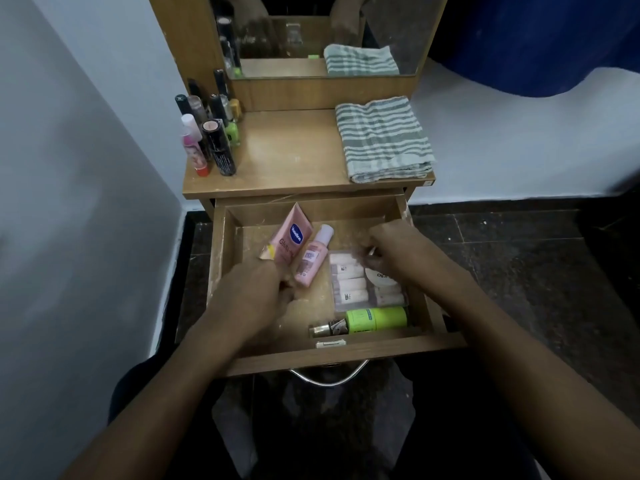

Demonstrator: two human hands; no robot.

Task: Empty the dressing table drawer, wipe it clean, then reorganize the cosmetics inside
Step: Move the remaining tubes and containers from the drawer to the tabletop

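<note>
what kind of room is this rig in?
Likely a bedroom or dressing corner at home: a wooden dressing table with a mirror, upright cosmetics on top, and an open drawer of toiletries.

"Vaseline" and "Gluta-" stand on the pink tube (290, 239)

Both hands (263, 289) in open drawer (221, 271) — cosmetics (313, 259) inside

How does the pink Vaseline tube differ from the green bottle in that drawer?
The Vaseline tube is pink and flat, leaning against the drawer's back left corner; the green bottle is round and lies flat along the front wall. The left hand is at the tube; nothing touches the bottle.
</note>
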